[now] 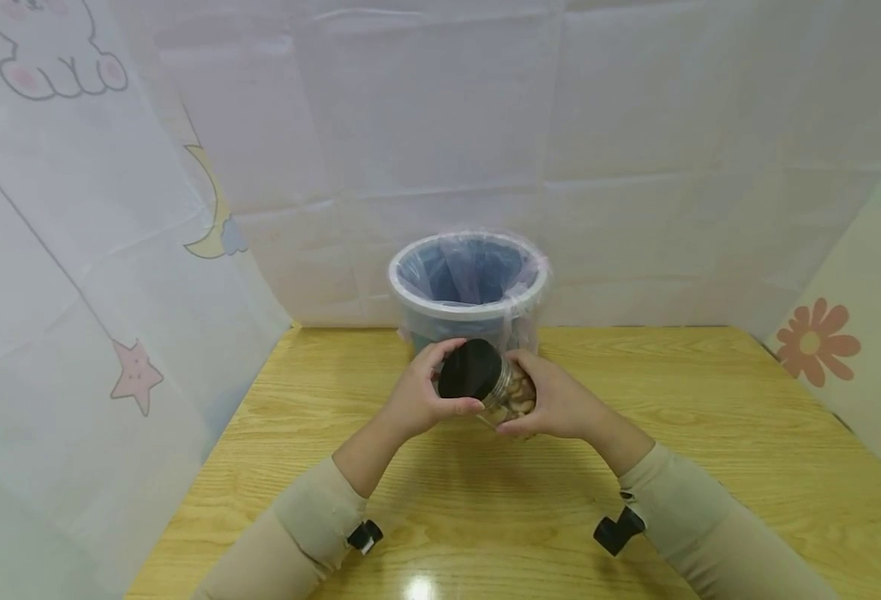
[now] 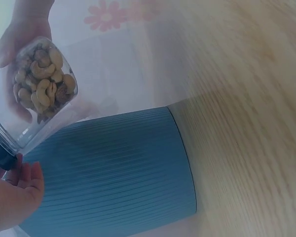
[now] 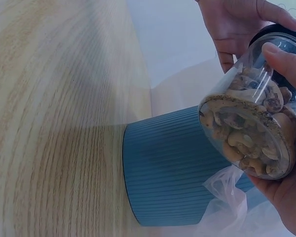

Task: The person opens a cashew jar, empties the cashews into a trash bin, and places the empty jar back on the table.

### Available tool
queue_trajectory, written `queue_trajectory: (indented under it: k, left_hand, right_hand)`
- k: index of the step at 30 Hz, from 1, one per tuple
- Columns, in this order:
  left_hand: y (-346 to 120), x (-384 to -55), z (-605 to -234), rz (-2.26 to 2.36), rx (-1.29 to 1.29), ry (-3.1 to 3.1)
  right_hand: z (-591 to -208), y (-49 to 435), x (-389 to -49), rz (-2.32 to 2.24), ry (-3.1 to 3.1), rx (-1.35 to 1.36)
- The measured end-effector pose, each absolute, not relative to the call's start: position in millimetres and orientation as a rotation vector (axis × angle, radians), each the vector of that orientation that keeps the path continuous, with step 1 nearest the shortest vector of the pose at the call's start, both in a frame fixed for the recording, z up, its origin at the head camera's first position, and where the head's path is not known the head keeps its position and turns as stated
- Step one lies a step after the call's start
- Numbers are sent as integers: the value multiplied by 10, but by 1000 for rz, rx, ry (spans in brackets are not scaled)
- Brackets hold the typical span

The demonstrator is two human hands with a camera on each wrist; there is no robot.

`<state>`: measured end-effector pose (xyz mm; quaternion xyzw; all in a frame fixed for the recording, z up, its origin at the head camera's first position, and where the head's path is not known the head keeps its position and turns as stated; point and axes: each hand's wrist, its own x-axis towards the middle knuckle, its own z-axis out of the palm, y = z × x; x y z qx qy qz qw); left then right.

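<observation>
starting with the head view: clear jar (image 1: 517, 396) of nuts, up off the wooden table (image 1: 478, 525), right in front of a blue bin (image 1: 432, 308) with a pale rim. tilted over, black lid (image 1: 473, 368) up toward the left. got the left hand (image 1: 421, 402) clamped around the lid, thumb and fingers on opposite sides, and the right hand (image 1: 560, 400) gripping the jar's body. see-through liner (image 1: 464, 262) inside the bin, folded out over the rim. printed moon (image 1: 211, 218) and pink star (image 1: 137, 375) on the left backdrop. over to the left wrist view: nuts bunched toward the base end, mostly cashews (image 2: 43, 91) plus a few darker ones, with bare clear wall between pile and lid. left fingers bent in at the lid's edge, partly cut off by the frame; right hand around the far side of the body. fine grooves all over the bin, standing on the table. last, right wrist view: jar base toward the lens, nuts and brown crumbs against the wall. right thumb laid across the clear side, can't tell how the other right fingers sit. left hand up at the lid, crumpled bit of liner hanging against the bin's side.
</observation>
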<state>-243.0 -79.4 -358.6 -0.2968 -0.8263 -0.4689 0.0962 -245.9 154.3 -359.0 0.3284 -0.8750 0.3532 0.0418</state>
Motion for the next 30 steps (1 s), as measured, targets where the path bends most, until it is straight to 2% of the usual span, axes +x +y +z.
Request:
queue_trajectory:
  k: [30]
  left_hand:
    - [-957, -2517, -3583, -1420, -920, -2412]
  right_hand:
    - [-3540, 1788, -2487, 1167, -2670, 900]
